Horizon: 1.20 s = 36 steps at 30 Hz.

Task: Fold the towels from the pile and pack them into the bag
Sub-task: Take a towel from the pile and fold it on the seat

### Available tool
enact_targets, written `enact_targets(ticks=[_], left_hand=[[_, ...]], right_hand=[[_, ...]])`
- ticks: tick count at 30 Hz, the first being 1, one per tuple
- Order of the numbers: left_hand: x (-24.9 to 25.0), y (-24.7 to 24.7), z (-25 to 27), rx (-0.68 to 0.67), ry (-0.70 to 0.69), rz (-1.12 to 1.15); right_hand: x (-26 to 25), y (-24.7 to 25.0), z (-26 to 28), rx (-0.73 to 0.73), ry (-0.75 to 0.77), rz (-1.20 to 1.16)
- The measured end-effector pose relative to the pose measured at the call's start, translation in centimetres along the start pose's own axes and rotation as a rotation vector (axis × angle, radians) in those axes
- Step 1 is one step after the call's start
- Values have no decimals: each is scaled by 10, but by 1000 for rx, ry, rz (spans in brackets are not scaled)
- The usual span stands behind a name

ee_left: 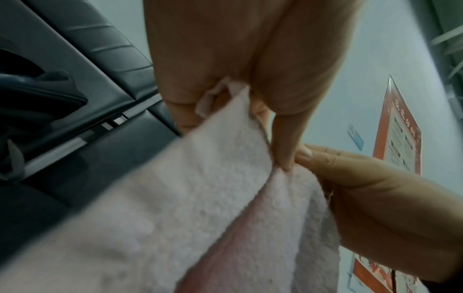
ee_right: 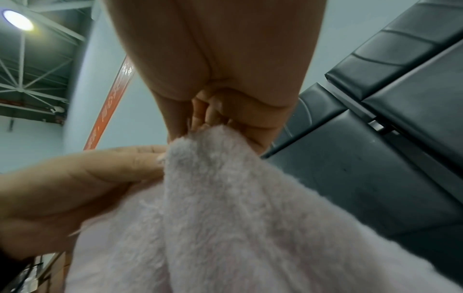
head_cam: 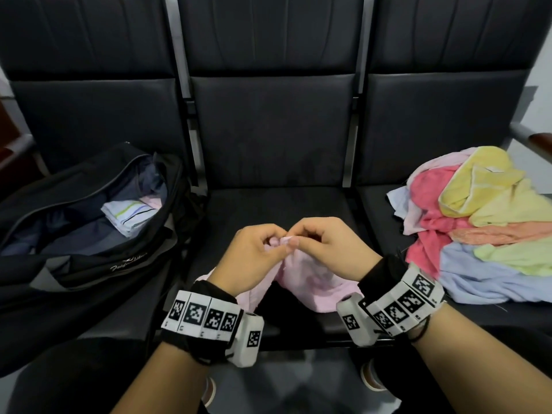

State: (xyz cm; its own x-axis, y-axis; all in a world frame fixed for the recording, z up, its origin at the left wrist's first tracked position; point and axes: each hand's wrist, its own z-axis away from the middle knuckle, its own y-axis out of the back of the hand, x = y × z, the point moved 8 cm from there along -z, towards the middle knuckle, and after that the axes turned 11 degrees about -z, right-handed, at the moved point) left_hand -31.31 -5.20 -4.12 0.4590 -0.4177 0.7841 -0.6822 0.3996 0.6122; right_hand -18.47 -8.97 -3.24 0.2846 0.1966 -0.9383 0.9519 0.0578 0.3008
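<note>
Pink towel [head_cam: 301, 279] hangs over the bench's front edge, middle seat, both corners pinched together: left hand [head_cam: 254, 252] and right hand [head_cam: 331, 246] each curled tight on it. Folding's just starting (bag [head_cam: 74, 234] open at left, pile [head_cam: 478, 222] at right); next, I'd say, spread the corners apart and lay it flat.

Ahead of you: bare middle seat [head_cam: 274, 204], open passage | your left: open bag [head_cam: 89, 210] fills that seat | your right: towel pile [head_cam: 478, 222] covers that seat | beyond: seat backs [head_cam: 271, 124] wall you in.
</note>
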Motion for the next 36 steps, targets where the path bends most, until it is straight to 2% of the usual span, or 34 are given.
enact_targets(ticks=[3, 9, 13, 17, 19, 24, 29, 32, 36], left_hand=[[-11, 6, 0, 107, 17, -53], [-40, 51, 9, 437, 92, 49], [-58, 89, 17, 635, 116, 65], [-76, 115, 21, 734, 165, 78], [-75, 120, 23, 761, 161, 61], [-62, 107, 13, 691, 169, 11], [-19, 86, -8, 618, 69, 38], [8, 63, -21, 476, 10, 24], [-4, 28, -25, 201, 128, -98]], right_hand=[[13, 4, 5, 24, -18, 45], [56, 12, 24, -50, -125, 242], [72, 43, 35, 18, -165, 323], [73, 68, 39, 91, -161, 327], [67, 75, 39, 145, -128, 257], [31, 75, 32, 213, -20, 32], [-17, 56, 22, 215, 87, -238], [-32, 40, 18, 168, 132, -341], [-10, 23, 17, 84, -54, -356]])
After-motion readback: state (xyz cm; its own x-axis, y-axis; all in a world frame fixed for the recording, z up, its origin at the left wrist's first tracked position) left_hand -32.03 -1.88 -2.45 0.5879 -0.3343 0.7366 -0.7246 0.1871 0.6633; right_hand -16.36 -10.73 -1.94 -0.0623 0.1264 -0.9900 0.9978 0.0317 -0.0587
